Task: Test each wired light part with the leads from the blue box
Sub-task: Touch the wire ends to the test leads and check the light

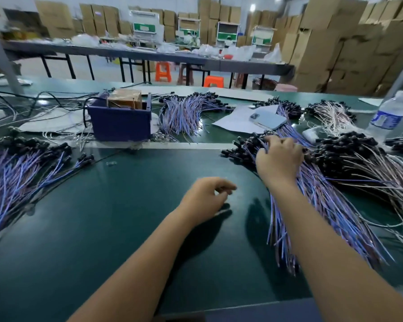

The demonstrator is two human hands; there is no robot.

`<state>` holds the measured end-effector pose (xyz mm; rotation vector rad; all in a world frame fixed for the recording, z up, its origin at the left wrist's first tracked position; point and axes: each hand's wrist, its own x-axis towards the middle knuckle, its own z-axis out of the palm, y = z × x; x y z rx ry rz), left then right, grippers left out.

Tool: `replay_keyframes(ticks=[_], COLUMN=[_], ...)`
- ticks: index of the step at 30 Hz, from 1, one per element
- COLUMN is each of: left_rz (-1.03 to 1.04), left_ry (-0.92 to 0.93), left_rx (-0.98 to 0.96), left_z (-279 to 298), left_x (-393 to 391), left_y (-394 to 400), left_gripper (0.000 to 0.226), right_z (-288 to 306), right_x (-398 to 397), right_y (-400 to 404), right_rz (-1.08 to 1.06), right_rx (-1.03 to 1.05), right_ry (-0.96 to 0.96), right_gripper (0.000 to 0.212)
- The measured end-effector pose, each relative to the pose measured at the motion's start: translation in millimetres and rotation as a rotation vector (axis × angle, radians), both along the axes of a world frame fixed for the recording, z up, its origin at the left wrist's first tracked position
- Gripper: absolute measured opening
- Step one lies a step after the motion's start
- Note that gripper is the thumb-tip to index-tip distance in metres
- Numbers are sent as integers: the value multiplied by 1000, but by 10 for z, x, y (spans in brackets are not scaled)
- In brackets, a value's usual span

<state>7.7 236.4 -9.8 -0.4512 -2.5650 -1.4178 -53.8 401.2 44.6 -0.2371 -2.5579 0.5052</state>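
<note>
My right hand [280, 159] is down on the near-right heap of black-capped light parts with blue and purple wires [312, 194], fingers curled into the strands at the capped end, though whether they've closed on just one part I cannot tell. The job now, as I judge it, is to tease a single part free: lift by the black cap, not the wire tails, or the whole tangle will likely drag along. My left hand [207, 198] hovers over the dark green bench mat [126, 228], fingers loosely curled, holding nothing that I can see. The open-topped blue metal box [120, 122] sits far left of centre, well apart from both hands; its leads aren't plain to me among the loose wires beside it. Another purple-wired pile [21, 170] lies at the near left. A pale blue phone [266, 119] rests on white paper beyond my right hand, and a clear plastic water bottle [389, 115] stands far right, near enough to tip on a careless swing.
</note>
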Motion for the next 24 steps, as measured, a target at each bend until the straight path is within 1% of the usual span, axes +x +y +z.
replay_keyframes(ticks=[3, 5, 7, 9, 13, 14, 16, 18, 21, 24], left_rz=[247, 403, 529, 649, 849, 884, 922, 945, 1000, 1064], left_ry=[54, 79, 75, 47, -78, -134, -233, -268, -244, -138], left_rx=[54, 43, -43, -178, -346, -382, -439, -485, -521, -423], left_z=[23, 45, 45, 36, 19, 15, 14, 24, 28, -36], left_x=[-44, -52, -32, 18, 155, 178, 181, 117, -3, -70], left_y=[-371, -708, -1089, -1475, -2130, -2250, -2410, -2468, -2452, -2494], left_gripper=[28, 32, 39, 42, 47, 48, 49, 43, 30, 24], right_z=[-113, -211, -319, -403, -515, -552, -625, -665, -670, -675], right_x=[37, 66, 83, 100, 195, 215, 231, 214, 204, 225], right_y=[-630, -1106, -1573, -2004, -2634, -2716, -2777, -2743, -2676, -2662], right_rz=[214, 352, 482, 603, 800, 820, 827, 841, 885, 895], right_rx=[-43, -53, -58, -70, -110, -96, -2, 2, -122, -194], right_ry=[18, -9, -86, -166, -240, -245, -232, -212, -212, -212], right_gripper=[36, 34, 36, 38, 38, 38, 38, 36, 32, 27])
